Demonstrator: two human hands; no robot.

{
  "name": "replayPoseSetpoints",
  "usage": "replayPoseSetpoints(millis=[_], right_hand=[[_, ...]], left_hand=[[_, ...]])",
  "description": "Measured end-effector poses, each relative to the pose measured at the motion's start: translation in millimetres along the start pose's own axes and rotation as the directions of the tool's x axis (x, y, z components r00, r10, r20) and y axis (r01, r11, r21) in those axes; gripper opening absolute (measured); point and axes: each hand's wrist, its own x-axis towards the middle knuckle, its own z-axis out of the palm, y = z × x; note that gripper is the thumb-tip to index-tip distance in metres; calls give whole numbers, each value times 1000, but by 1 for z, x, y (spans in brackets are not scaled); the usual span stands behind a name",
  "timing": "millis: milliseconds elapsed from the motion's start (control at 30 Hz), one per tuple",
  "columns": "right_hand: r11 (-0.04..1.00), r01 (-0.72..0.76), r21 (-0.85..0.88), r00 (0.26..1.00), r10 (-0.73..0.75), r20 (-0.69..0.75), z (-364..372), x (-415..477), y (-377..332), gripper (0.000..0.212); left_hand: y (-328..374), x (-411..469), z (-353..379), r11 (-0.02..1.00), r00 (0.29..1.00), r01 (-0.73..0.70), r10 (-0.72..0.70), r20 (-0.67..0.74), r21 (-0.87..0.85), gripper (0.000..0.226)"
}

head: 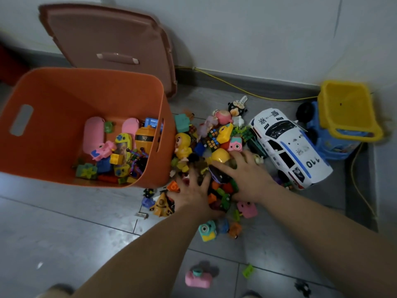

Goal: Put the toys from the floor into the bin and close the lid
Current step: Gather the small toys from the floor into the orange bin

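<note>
Both spread flat, my left hand [193, 193] and right hand [249, 177] bracket mid-frame heap of small multicoloured plastic toys [221, 190]: likely light, rigid; scoop underneath.

Left hand [193, 194], right hand [247, 175] cover middle of toy pile [221, 190]; fingertips buried, grip unclear. Bin [64, 87] left wall cut by picture edge. Truck [343, 117] blurred. Dark toy [303, 288] at bottom edge unidentifiable.

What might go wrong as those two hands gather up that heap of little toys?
Small pieces in the toy pile may spill between the left hand and right hand on the way to the orange bin. The police car is long and may stop the lid closing.
</note>
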Motion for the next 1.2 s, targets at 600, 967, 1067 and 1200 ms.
replayPoseSetpoints(millis=[600,967,1067,1200], right_hand=[[938,-144,316,967,201,-155,3,-7,-11,42],[755,-36,655,878,337,-340,-53,0,-10,49],[702,21,712,827,388,-407,-83,4,-13,48],[651,148,745,732,434,-525,-122,10,-12,51]], left_hand=[[-15,-3,-22,845,962,-143,-3,-272,-515,20],[1,-27,-85,761,867,-340,27,-497,-552,21],[1,-32,-109,748,835,-379,23,-550,-545,22],[-3,-40,-142,720,764,-441,-11,-645,-535,22]])
